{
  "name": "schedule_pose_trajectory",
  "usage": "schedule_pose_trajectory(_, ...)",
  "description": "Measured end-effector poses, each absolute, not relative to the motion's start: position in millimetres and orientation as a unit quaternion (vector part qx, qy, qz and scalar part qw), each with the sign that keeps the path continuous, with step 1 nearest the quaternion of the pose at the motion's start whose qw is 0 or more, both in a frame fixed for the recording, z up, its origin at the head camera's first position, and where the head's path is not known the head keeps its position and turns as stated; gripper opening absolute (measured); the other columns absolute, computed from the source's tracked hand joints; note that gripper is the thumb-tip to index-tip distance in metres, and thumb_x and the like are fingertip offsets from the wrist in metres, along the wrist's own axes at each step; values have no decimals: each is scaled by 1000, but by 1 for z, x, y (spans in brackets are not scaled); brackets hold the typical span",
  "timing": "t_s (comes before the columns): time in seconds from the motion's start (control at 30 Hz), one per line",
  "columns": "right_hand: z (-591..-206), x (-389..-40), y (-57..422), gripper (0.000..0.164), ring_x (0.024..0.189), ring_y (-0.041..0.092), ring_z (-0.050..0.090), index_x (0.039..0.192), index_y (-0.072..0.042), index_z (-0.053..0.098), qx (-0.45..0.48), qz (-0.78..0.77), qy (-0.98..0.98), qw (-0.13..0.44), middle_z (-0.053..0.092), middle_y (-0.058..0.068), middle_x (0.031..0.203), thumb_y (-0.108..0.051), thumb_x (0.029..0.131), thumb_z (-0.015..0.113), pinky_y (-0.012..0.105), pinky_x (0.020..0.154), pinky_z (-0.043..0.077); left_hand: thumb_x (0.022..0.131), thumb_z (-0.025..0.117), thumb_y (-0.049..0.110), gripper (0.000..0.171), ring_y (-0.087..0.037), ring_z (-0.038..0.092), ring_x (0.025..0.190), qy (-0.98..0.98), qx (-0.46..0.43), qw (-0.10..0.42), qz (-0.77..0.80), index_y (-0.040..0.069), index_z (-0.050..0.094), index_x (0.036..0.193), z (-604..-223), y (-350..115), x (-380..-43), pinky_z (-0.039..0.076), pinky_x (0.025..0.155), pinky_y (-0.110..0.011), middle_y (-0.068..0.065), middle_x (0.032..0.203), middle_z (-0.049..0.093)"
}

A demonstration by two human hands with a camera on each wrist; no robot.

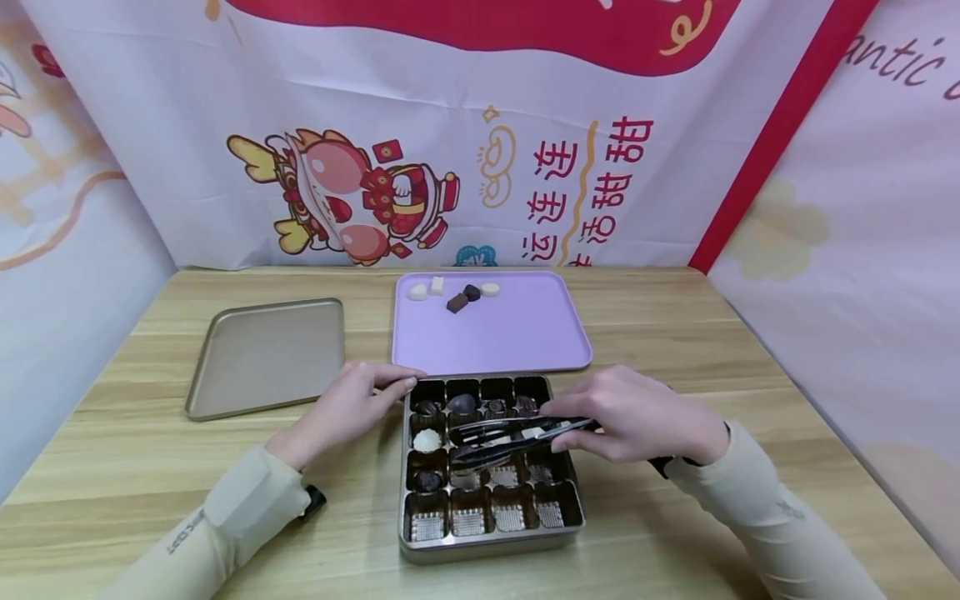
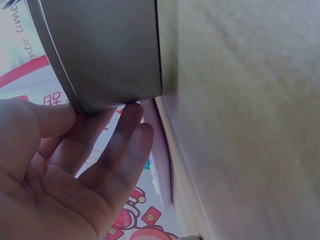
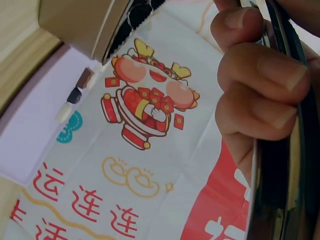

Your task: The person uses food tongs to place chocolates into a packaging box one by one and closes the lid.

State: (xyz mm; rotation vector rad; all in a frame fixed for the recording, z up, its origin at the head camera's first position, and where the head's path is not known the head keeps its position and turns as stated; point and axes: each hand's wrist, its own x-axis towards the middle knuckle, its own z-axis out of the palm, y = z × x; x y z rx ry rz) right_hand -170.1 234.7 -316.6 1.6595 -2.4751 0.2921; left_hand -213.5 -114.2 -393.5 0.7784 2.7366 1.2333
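A divided metal box (image 1: 491,552) of chocolates stands on the table. My left hand (image 1: 366,404) grips its back left corner, thumb against the rim, other fingers loosely bent behind the corner (image 2: 65,175). Black-handled tongs (image 1: 483,454) are held in my right hand (image 1: 626,417), fingers curled round them. The tongs point left, their tips low over the middle compartments; whether they hold a chocolate cannot be told. Dark chocolates (image 1: 462,404) fill the back row, partly hidden. A white chocolate (image 1: 427,440) and a dark round one (image 1: 427,481) sit down the left column. The front row holds only clear liners.
Behind the box lies a purple tray (image 1: 495,346) with a brown chocolate (image 1: 457,302), a dark one (image 1: 472,292) and white ones (image 1: 417,292) near its back edge. A flat bronze tray (image 1: 273,354) lies at left. Printed cloth (image 1: 435,100) hangs beyond the table.
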Motion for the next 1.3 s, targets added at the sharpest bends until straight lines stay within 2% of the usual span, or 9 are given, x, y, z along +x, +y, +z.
schedule_pose_trajectory(0.23, -320, -171, 232, 36, 71, 0, 60, 109, -10, 69, 546, 84, -832, 58, 67, -7, 93, -41, 93, 60, 23, 63, 50, 97, 57, 20, 25, -13, 40, 50, 883, 248, 22, 397, 15, 66, 119, -392, -116, -213, 42, 48, -28, 2, 107, 66)
schedule_pose_trajectory(0.43, -320, -171, 229, 39, 76, 1, 62, 112, -10, 68, 543, 72, -836, 40, 67, -7, 98, -43, 92, 60, 23, 66, 50, 97, 57, 20, 24, -15, 43, 52, 882, 252, 16, 397, 16, 67, 118, -392, -116, -214, 43, 50, -28, 2, 109, 66)
schedule_pose_trajectory(0.73, -314, -177, 238, 44, 91, 8, 63, 114, -9, 67, 511, 105, -853, 7, 66, -4, 105, -46, 91, 60, 25, 79, 49, 97, 57, 18, 23, -11, 62, 86, 878, 265, -2, 399, 13, 67, 117, -392, -116, -215, 49, 70, -26, 0, 113, 65)
schedule_pose_trajectory(0.8, -313, -181, 241, 43, 94, 7, 62, 115, -10, 67, 503, 120, -856, 0, 65, -6, 107, -45, 91, 61, 25, 81, 48, 96, 57, 17, 23, -12, 62, 85, 877, 264, -2, 400, 13, 67, 117, -392, -116, -216, 49, 69, -26, -1, 113, 65)
schedule_pose_trajectory(0.9, -314, -187, 244, 43, 95, 4, 61, 118, -12, 66, 488, 127, -864, 5, 64, -8, 110, -45, 91, 61, 24, 81, 48, 96, 57, 18, 24, -14, 58, 69, 880, 258, 4, 400, 14, 67, 117, -392, -117, -215, 49, 61, -26, -1, 113, 65)
schedule_pose_trajectory(0.97, -315, -191, 246, 43, 92, 2, 60, 117, -14, 66, 475, 126, -871, 13, 64, -10, 108, -46, 90, 61, 24, 79, 48, 96, 57, 19, 24, -15, 50, 58, 881, 254, 9, 400, 14, 67, 118, -392, -117, -215, 46, 55, -27, -1, 112, 65)
schedule_pose_trajectory(1.13, -321, -201, 254, 41, 77, 1, 59, 115, -13, 66, 444, 130, -886, 30, 65, -10, 98, -45, 90, 62, 26, 74, 49, 96, 58, 20, 23, -12, 42, 50, 882, 254, 11, 398, 16, 67, 117, -393, -116, -216, 44, 50, -27, -1, 110, 66)
schedule_pose_trajectory(1.23, -326, -211, 260, 39, 65, 1, 55, 114, -14, 65, 418, 130, -898, 35, 63, -13, 87, -44, 90, 63, 25, 68, 48, 95, 59, 21, 23, -13, 49, 54, 881, 253, 14, 400, 16, 68, 115, -394, -115, -216, 47, 54, -27, -1, 109, 66)
schedule_pose_trajectory(1.3, -328, -221, 262, 38, 62, 2, 52, 114, -14, 65, 394, 131, -909, 33, 61, -14, 84, -43, 89, 64, 26, 63, 46, 95, 60, 22, 22, -13, 59, 68, 881, 250, 12, 402, 17, 69, 114, -395, -116, -216, 50, 64, -28, -1, 109, 66)
